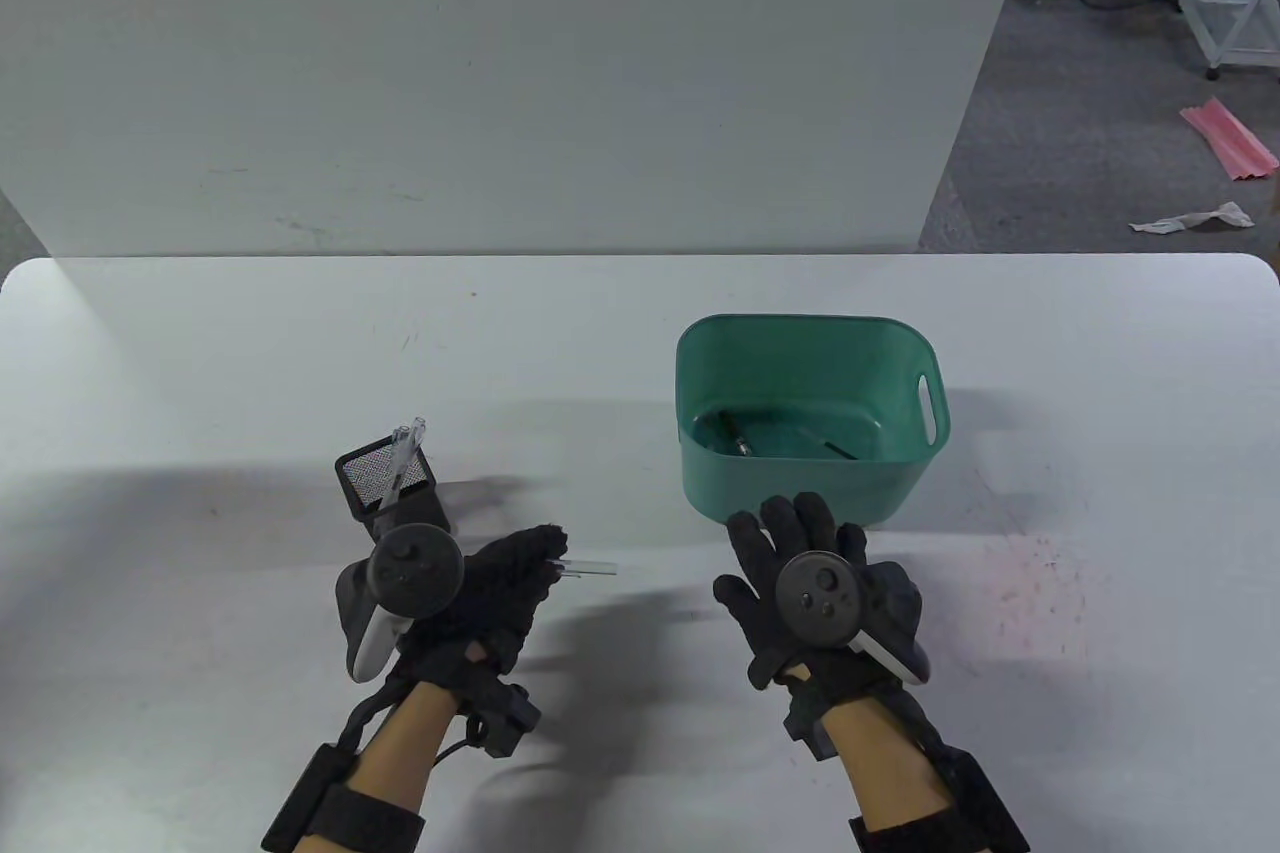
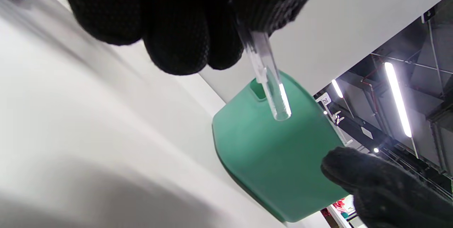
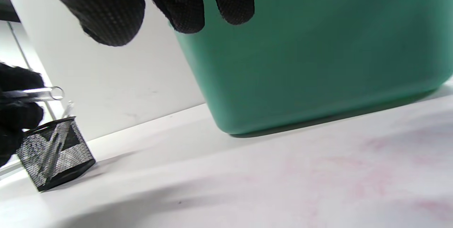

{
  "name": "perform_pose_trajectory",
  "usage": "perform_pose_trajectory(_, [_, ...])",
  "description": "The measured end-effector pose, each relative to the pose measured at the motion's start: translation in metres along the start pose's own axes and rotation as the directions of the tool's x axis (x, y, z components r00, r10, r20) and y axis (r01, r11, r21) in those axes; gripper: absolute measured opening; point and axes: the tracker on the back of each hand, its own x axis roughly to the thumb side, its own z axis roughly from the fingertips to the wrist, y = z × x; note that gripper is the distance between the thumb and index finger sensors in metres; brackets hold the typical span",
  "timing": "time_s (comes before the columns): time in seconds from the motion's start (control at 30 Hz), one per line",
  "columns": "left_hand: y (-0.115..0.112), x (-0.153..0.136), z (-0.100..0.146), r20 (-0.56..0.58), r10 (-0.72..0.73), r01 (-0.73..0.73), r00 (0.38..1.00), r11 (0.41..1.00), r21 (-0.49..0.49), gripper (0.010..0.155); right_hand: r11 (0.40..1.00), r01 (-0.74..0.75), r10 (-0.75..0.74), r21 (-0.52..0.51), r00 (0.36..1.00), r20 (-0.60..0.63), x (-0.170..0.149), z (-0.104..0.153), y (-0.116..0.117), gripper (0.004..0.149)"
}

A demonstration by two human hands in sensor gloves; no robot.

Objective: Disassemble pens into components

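Left hand point(image 1: 470, 593), lower left of the table view, pinches 1 clear plastic pen barrel point(image 2: 269, 79), open end poking right toward the green plastic tub point(image 1: 810, 423), likely bound for sorting. Right hand point(image 1: 810, 593) hovers just before the tub, fingers spread, holding nothing. Pen parts lie in the tub; 1 clear tube leans in the black mesh holder point(image 1: 385, 483).

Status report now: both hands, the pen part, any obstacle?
Left hand pinches clear pen barrel, grip firm. Right hand open, empty, near green bin. Mesh holder holds another clear part. No obstacle seen.
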Motion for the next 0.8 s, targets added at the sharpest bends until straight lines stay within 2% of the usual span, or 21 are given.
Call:
perform_pose_trajectory(0.1, [-0.002, 0.012, -0.004, 0.005, 0.036, -0.036, 0.999, 0.999, 0.002, 0.044, 1.0, 0.002, -0.001, 0.012, 0.999, -0.036, -0.009, 0.001, -0.003, 0.066])
perform_pose_trajectory(0.2, [-0.006, 0.026, -0.008, 0.03, 0.044, -0.044, 0.999, 0.999, 0.01, 0.044, 0.994, -0.008, 0.016, 0.106, 0.997, -0.078, -0.015, 0.001, -0.001, 0.07])
perform_pose_trajectory(0.27, [-0.011, 0.034, -0.012, 0.037, 0.038, -0.038, 0.999, 0.999, -0.001, 0.044, 0.991, 0.013, -0.001, 0.132, 0.996, -0.09, -0.017, 0.001, 0.001, 0.071])
perform_pose_trajectory(0.43, [-0.016, 0.057, -0.027, 0.027, 0.0, 0.001, 1.0, 1.0, -0.017, 0.045, 0.99, 0.016, -0.003, 0.138, 0.995, -0.095, -0.017, 0.001, 0.002, 0.072])
perform_pose_trajectory(0.8, [-0.015, 0.123, -0.082, 0.012, -0.138, 0.138, 0.99, 0.99, -0.03, 0.046, 0.99, 0.042, -0.026, 0.138, 0.993, -0.114, -0.02, 0.002, 0.002, 0.071])
